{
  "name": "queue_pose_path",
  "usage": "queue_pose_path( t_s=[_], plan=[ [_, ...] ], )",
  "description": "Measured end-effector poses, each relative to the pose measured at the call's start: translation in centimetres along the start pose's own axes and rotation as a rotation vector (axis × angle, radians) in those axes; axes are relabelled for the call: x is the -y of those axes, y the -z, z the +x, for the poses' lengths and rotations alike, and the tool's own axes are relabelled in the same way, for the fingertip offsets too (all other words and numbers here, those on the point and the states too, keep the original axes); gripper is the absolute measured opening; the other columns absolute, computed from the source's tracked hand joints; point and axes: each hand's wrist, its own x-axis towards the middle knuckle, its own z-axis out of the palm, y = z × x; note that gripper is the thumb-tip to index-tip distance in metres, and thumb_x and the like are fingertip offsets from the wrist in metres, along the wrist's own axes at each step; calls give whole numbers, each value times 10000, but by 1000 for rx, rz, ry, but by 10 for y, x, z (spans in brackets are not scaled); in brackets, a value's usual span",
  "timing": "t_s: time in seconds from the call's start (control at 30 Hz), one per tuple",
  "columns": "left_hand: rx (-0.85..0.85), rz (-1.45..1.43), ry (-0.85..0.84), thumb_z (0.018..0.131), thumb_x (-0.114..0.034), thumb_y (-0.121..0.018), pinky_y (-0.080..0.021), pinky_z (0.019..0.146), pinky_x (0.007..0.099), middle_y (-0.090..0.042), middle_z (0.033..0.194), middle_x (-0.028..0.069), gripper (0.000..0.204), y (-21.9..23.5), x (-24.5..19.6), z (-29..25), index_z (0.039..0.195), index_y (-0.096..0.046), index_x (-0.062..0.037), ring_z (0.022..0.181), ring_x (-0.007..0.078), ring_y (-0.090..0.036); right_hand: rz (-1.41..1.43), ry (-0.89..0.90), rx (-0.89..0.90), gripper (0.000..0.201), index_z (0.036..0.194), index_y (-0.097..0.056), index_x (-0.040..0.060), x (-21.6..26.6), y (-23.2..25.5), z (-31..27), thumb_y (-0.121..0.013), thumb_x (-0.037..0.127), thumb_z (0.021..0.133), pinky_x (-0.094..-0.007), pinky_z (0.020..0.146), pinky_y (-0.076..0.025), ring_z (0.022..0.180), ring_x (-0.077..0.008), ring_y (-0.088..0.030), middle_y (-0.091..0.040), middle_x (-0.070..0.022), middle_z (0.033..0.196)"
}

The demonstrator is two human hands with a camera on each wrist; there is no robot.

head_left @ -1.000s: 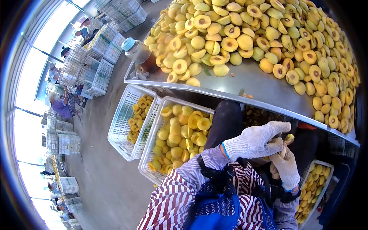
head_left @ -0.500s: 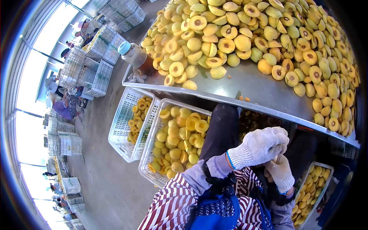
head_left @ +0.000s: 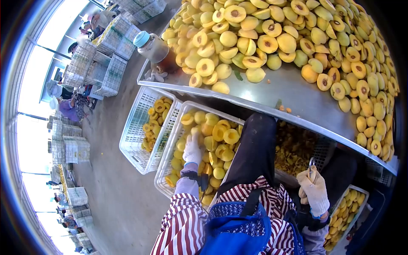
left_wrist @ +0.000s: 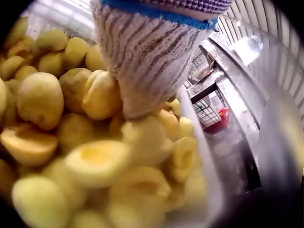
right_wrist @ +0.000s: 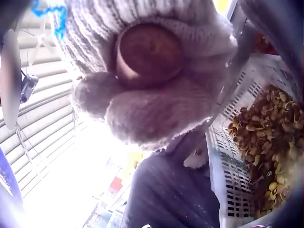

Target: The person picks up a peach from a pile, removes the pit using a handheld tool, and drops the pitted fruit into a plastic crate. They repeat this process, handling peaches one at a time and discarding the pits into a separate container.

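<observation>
My left hand (head_left: 192, 149), in a white knitted glove, reaches down into a white crate (head_left: 160, 178) of pitted yellow peach halves (head_left: 199, 142). Its fingers point forward among the fruit, with the fingertips right at a peach half. In the left wrist view the glove (left_wrist: 142, 61) hides most of the fingers. My right hand (head_left: 313, 189), also gloved, grips a pitting tool (head_left: 312, 162) over my lap. The tool's metal loop sticks up past the fingers, and the round end of its wooden handle (right_wrist: 151, 54) shows in the right wrist view.
A metal table (head_left: 297, 100) bears a heap of halved peaches with pits, and a jar (head_left: 155, 51) at its left corner. Scraps fill a crate (right_wrist: 228, 180) under the table edge. More fruit crates stand at far left (head_left: 138, 144) and right (head_left: 348, 212). People work in the background.
My two hands were together over my lap, with a peach piece at the fingers; now the left has swung left to the peach crate. The right stays over my lap, its tool now showing.
</observation>
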Motion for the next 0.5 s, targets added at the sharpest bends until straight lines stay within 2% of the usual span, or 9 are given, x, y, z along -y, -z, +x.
queue_pose_path(
  t_s=[0.07,0.17,0.2,0.3,0.33,0.5],
  plan=[
    [-12,-58,-41,878,-280,-646,-503,909,500,-568,1290,143,584,14,-2,-8,1414,-416,-281,1120,371,-602,-10,-22,-3,131,909,-587,72,2,-7,-2,-658,182,917,-199,364,-324,385,-72,-430,-515,-21,550],
    [35,-503,563,899,-292,-637,-519,880,493,-591,1278,157,557,52,-21,5,1413,-426,-255,1109,355,-618,-9,-44,-33,133,907,-588,70,2,-9,-2,-659,182,917,-203,366,-327,386,-74,-434,-518,-24,550],
    [-10,-1390,399,918,-356,-621,-534,875,460,-592,1280,197,581,14,23,11,1428,-417,-166,1103,380,-620,-5,-54,-47,133,907,-589,69,-1,-9,-2,-659,182,917,-204,366,-328,386,-74,-435,-519,-25,549],
    [281,-2138,259,927,-398,-603,-554,842,419,-566,1298,238,626,38,20,1,1424,-410,-71,1099,396,-617,-11,-48,-39,131,907,-588,69,-4,-14,2,-655,181,918,-205,367,-328,386,-75,-438,-521,-23,548],
    [333,-2230,208,950,-417,-565,-568,812,412,-559,1299,247,622,48,9,-4,1420,-410,-41,1099,409,-613,-46,-60,-28,129,906,-587,68,1,-19,1,-648,181,920,-205,370,-330,384,-74,-439,-523,-21,548],
    [645,-2348,-1,935,-398,-603,-572,857,453,-546,1331,250,651,60,-4,-3,1446,-378,-63,1085,393,-635,-82,-43,-22,128,907,-587,65,5,-28,1,-653,175,915,-204,380,-343,390,-73,-445,-527,-16,549]
  ],
)
